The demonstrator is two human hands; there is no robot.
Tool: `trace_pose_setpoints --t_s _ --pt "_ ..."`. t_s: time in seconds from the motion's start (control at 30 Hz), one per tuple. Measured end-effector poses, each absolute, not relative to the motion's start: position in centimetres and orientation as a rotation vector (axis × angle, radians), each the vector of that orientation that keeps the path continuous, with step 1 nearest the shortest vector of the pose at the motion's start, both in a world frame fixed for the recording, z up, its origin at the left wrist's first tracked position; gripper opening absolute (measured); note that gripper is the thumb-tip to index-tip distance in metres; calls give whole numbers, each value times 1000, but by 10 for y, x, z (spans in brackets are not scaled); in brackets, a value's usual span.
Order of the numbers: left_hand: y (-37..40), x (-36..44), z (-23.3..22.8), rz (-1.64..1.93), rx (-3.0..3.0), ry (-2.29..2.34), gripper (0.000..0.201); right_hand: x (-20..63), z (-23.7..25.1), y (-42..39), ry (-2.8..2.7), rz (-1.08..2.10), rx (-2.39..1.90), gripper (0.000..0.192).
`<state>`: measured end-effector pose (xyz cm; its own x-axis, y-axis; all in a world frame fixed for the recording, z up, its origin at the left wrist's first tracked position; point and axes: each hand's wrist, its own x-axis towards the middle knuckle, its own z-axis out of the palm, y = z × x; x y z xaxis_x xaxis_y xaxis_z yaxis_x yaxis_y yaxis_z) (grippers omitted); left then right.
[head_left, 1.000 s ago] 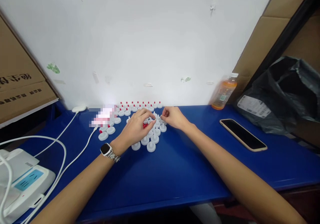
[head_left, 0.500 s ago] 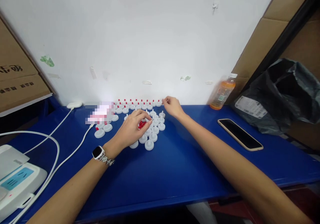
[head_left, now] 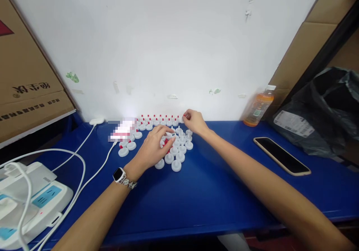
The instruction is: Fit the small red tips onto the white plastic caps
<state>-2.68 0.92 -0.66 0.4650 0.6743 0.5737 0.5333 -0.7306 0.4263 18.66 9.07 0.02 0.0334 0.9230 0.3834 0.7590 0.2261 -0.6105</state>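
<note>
My right hand (head_left: pixel 195 122) is at the foot of the wall, thumb and fingers pinched on a small red tip (head_left: pixel 184 115) at the right end of a row of white nozzle caps with red tips (head_left: pixel 157 122). The white base under that tip is mostly hidden by the fingers. My left hand (head_left: pixel 157 145) hovers over a heap of small red tips (head_left: pixel 166 141), thumb and index finger apart, with nothing visible between them. Around its fingers stand several white nozzle caps without red tips (head_left: pixel 176 165). More red-tipped caps (head_left: pixel 131 145) lie left of it.
A blurred-out lit phone (head_left: pixel 123 130) with a charging cable lies at left. Nearer stands a white power strip (head_left: pixel 53 202). At right are an orange drink bottle (head_left: pixel 259 107), a phone (head_left: pixel 282 155) and a black plastic bag (head_left: pixel 316 112). Cardboard boxes flank the blue table (head_left: pixel 179 210).
The view has swung left, so things appear further right. My left thumb and index finger have spread apart. My right hand stays at the row's end, a red tip now showing at its fingers.
</note>
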Motion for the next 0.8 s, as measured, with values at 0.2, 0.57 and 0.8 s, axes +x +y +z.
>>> trace_pose_setpoints --t_s 0.2,0.57,0.8 --pt "6 -28 -8 1172 2523 1107 40 153 0 7 -1735 593 -1139 23" --pt "7 -37 11 966 2945 1015 30 134 -11 14 -1573 773 -1189 41" --pt "12 -49 13 1085 2469 1030 38 143 -7 24 -1407 907 -1145 45"
